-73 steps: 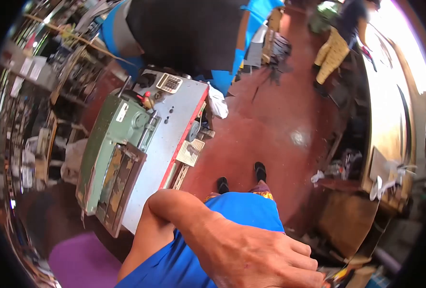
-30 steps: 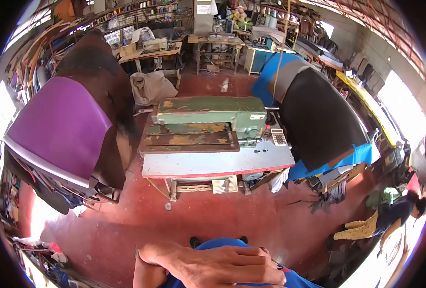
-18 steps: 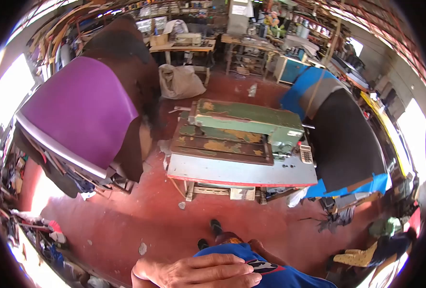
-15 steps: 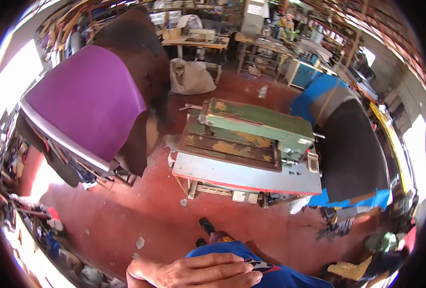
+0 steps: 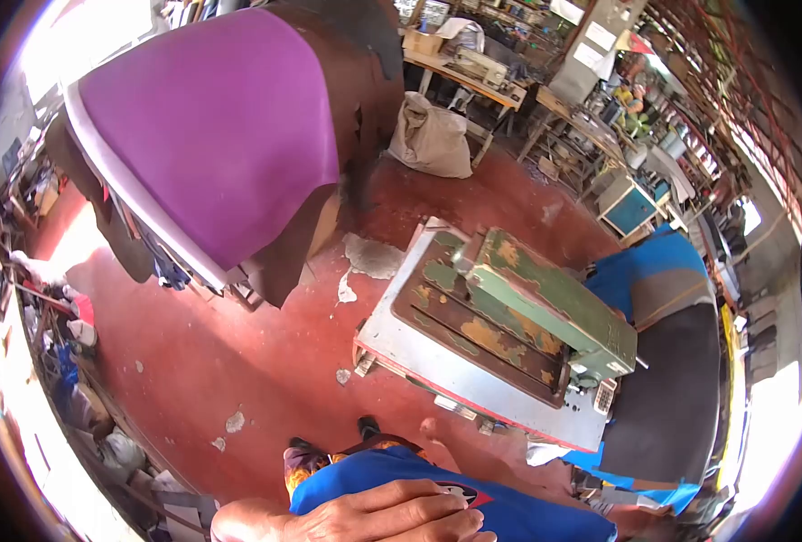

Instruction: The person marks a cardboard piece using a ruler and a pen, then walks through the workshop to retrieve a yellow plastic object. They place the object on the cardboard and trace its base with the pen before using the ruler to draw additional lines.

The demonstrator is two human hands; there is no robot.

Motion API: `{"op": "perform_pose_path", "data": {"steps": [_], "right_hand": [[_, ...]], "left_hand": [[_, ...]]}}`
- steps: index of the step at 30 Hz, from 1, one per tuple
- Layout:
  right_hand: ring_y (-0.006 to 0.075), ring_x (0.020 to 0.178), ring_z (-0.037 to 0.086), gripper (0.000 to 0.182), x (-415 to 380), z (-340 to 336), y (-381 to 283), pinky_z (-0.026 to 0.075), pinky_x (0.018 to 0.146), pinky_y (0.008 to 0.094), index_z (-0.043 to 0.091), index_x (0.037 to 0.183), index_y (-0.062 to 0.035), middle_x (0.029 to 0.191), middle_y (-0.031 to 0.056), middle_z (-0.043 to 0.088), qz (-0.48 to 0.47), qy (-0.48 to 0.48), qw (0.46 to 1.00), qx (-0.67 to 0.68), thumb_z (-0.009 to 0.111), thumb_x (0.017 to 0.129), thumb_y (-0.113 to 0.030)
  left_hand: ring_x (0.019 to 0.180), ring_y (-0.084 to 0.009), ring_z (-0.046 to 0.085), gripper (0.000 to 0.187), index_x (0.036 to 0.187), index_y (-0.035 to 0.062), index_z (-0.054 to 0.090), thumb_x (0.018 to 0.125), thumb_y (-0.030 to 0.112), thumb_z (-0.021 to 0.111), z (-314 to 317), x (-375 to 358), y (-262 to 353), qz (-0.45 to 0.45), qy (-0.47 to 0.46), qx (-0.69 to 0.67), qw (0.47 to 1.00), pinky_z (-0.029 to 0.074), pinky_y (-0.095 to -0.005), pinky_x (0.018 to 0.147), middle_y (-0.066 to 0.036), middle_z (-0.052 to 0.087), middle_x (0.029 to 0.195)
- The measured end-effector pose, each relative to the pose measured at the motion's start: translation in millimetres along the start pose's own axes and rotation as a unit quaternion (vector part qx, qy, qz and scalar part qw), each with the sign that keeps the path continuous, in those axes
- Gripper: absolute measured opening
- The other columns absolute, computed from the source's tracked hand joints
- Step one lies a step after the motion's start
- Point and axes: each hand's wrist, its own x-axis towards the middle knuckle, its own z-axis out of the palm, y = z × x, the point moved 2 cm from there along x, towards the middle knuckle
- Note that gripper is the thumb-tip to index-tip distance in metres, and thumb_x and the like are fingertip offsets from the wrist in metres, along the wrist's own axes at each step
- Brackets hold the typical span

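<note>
My left hand [image 5: 392, 515] lies across the front of my blue shirt [image 5: 365, 477] at the bottom of the view. Its fingers are stretched out flat, pointing right, and no object shows in it; the fingertips run off the lower edge. I cannot make out my right hand. Ahead of me stands a worn green sewing machine [image 5: 554, 303] with flaking paint, set on a pale table [image 5: 392, 316] with a red edge. A small calculator [image 5: 605, 396] sits at the machine's right end.
Purple material [image 5: 211, 135] is draped over a stand at the left. Dark material [image 5: 667, 388] covers a blue-topped surface at the right. A beige sack [image 5: 430, 137] stands near a workbench [image 5: 460, 68]. The red floor [image 5: 265, 361] has chipped patches. Clutter lines the left wall.
My view has turned and tilted, so the sewing machine table appears slanted and farther right. The purple material looks larger. My feet have shifted; my left hand stays on my shirt.
</note>
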Motion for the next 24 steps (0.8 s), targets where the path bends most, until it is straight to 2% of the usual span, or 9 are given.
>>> {"op": "perform_pose_path", "data": {"steps": [2,5,6,9,10,12,16,21,24], "right_hand": [[0.0337,0.09,0.066,0.025,15,-30,-29,0.053,0.08,0.0451,0.071,0.09,-0.0079,0.097,0.0176,0.068,-0.039,0.039,0.998,-0.014,0.057,0.087,-0.029],[0.0367,0.088,0.065,0.027,49,-52,-64,0.052,0.078,0.0464,0.07,0.089,-0.0055,0.095,0.0186,0.068,-0.088,0.06,0.994,-0.04,0.057,0.087,-0.029],[0.0379,0.087,0.065,0.028,63,-51,-76,0.052,0.078,0.0468,0.069,0.089,-0.0048,0.095,0.0188,0.067,-0.101,0.051,0.992,-0.057,0.056,0.087,-0.03],[0.0309,0.081,0.066,0.025,108,-28,-124,0.053,0.07,0.0437,0.068,0.09,-0.0042,0.085,0.0159,0.068,-0.079,0.019,0.993,-0.08,0.059,0.089,-0.027],[0.0309,0.081,0.066,0.025,110,-26,-143,0.053,0.07,0.0437,0.068,0.09,-0.0042,0.085,0.0159,0.068,-0.081,0.013,0.993,-0.087,0.059,0.089,-0.027],[0.0182,0.076,0.065,0.019,99,-39,-218,0.052,0.061,0.038,0.067,0.09,-0.0061,0.075,0.0097,0.064,0.037,-0.053,0.985,0.162,0.064,0.09,-0.024],[0.0104,0.075,0.061,0.012,117,-29,-337,0.051,0.057,0.0331,0.067,0.091,-0.0088,0.071,0.0042,0.059,-0.02,0.014,0.949,0.313,0.068,0.089,-0.02],[0.014,0.077,0.063,0.015,153,-11,-401,0.051,0.059,0.0361,0.068,0.09,-0.0099,0.073,0.0046,0.062,-0.121,-0.032,0.992,0.013,0.064,0.09,-0.024],[0.0161,0.077,0.064,0.018,192,3,-424,0.052,0.06,0.0379,0.069,0.089,-0.0105,0.074,0.0049,0.063,-0.304,-0.014,0.915,-0.263,0.062,0.09,-0.027]], "left_hand": [[0.088,-0.0362,0.066,0.034,0.104,-0.0115,0.062,0.089,0.019,0.057,4,-24,-15,-0.005,0.019,0.033,0.999,0.054,-0.044,0.075,-0.024,0.065,0.099],[0.089,-0.0361,0.066,0.037,0.115,-0.0118,0.057,0.094,0.018,0.054,-16,-55,-27,0.212,0.349,-0.027,0.913,0.054,-0.0438,0.075,-0.025,0.065,0.103],[0.089,-0.0359,0.066,0.036,0.117,-0.0118,0.055,0.096,0.018,0.052,-56,-61,-14,0.096,0.219,-0.149,0.96,0.054,-0.0438,0.075,-0.024,0.065,0.105],[0.086,-0.0346,0.066,0.036,0.12,-0.0114,0.054,0.102,0.018,0.047,-94,-101,-10,0.145,0.191,-0.204,0.949,0.053,-0.0437,0.072,-0.024,0.065,0.11],[0.085,-0.0337,0.066,0.037,0.121,-0.0112,0.054,0.102,0.019,0.047,-123,-114,0,0.061,0.141,-0.266,0.952,0.052,-0.0438,0.071,-0.023,0.065,0.11],[0.082,-0.0323,0.065,0.039,0.122,-0.0103,0.055,0.102,0.022,0.047,-149,-143,5,0.093,0.138,-0.258,0.952,0.05,-0.043,0.068,-0.022,0.065,0.111],[0.086,-0.0339,0.064,0.048,0.127,-0.0074,0.053,0.1,0.032,0.053,-212,-196,15,0.058,0.088,-0.316,0.943,0.05,-0.043,0.071,-0.022,0.064,0.116],[0.087,-0.0353,0.063,0.051,0.129,-0.0067,0.053,0.098,0.035,0.055,-296,-241,1,0.063,0.041,-0.32,0.944,0.049,-0.0434,0.073,-0.022,0.063,0.113],[0.087,-0.0356,0.062,0.052,0.129,-0.0067,0.053,0.098,0.035,0.056,-345,-266,-11,0.04,0.043,-0.346,0.936,0.049,-0.0434,0.074,-0.022,0.062,0.109]]}}
